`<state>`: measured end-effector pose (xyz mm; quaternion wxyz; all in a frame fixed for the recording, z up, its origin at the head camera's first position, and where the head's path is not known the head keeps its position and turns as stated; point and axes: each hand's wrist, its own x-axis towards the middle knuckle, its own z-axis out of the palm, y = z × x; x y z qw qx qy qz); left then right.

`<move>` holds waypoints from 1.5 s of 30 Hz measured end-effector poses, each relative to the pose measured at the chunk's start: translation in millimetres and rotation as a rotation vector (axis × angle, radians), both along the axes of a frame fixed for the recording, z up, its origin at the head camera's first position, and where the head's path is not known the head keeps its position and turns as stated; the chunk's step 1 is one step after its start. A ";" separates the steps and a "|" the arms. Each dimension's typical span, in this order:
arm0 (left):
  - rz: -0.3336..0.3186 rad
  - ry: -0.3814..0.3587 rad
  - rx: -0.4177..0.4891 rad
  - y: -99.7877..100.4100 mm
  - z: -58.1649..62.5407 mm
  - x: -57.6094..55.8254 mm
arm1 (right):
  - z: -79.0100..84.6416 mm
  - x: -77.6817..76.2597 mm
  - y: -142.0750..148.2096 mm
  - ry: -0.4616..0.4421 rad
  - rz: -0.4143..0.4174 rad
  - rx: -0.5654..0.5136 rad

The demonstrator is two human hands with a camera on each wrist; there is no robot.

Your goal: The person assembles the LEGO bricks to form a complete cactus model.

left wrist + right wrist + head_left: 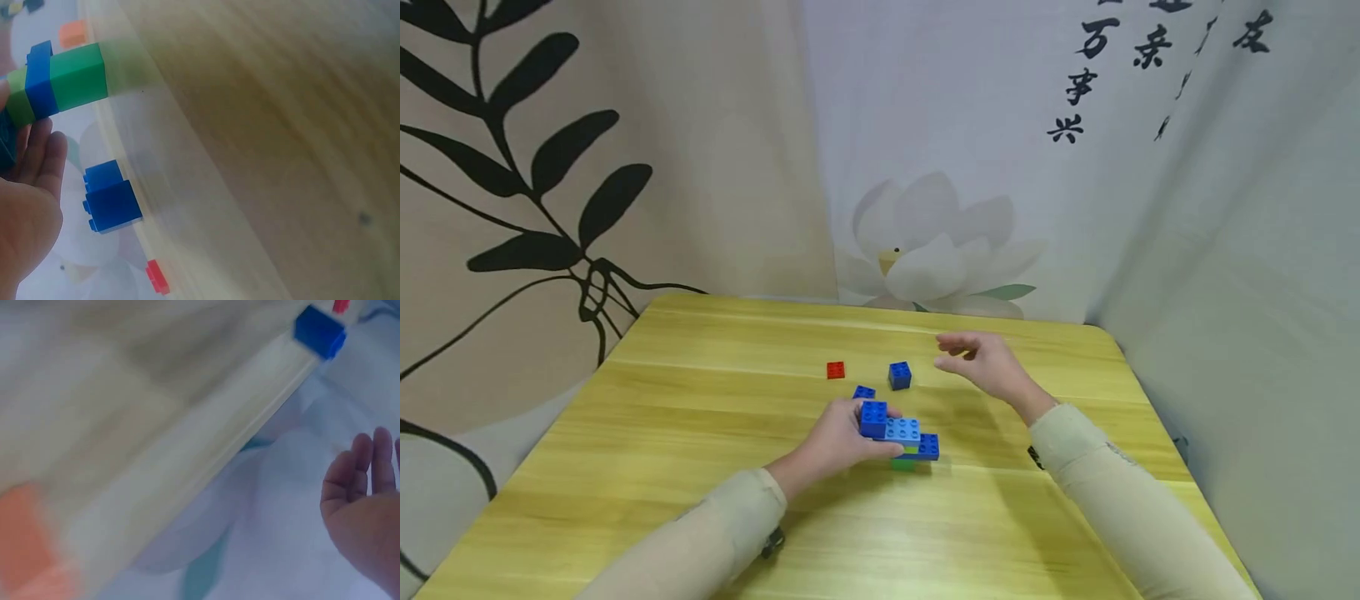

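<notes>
My left hand (835,437) grips a stack of toy building bricks (902,430) just above the table, thumb on the near side. Dark blue, light blue, lime and green bricks make up the stack. From the left wrist view, its green brick (79,76) sits at the end closest to the tabletop, against a blue one (40,81). My right hand (988,367) hovers at the right with fingers loosely bent and nothing in them. Left of it stands a blue brick (899,376). Another blue brick (865,392) shows partly behind my left hand.
A small red brick (836,370) lies toward the back of the wooden table (700,400). An orange brick (28,544) appears in both wrist views, out of sight in the head view. Printed curtains (737,167) hang behind the table and along its right side.
</notes>
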<state>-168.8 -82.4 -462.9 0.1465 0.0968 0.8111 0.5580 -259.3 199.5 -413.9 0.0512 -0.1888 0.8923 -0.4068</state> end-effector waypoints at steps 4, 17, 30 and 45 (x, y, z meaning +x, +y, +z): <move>-0.040 0.023 0.015 4.1 -0.4 0.4 | 5.8 -9.7 -46.6 0.080 0.194 0.183; -0.088 0.038 -0.016 17.9 -1.6 7.5 | -22.1 -27.7 -121.1 0.279 0.492 0.732; -0.080 0.067 0.016 14.2 -3.2 10.7 | -46.3 -34.2 -117.7 0.300 0.348 0.609; -0.009 0.027 0.018 0.2 1.9 8.5 | -53.4 2.7 -59.2 0.450 0.291 0.590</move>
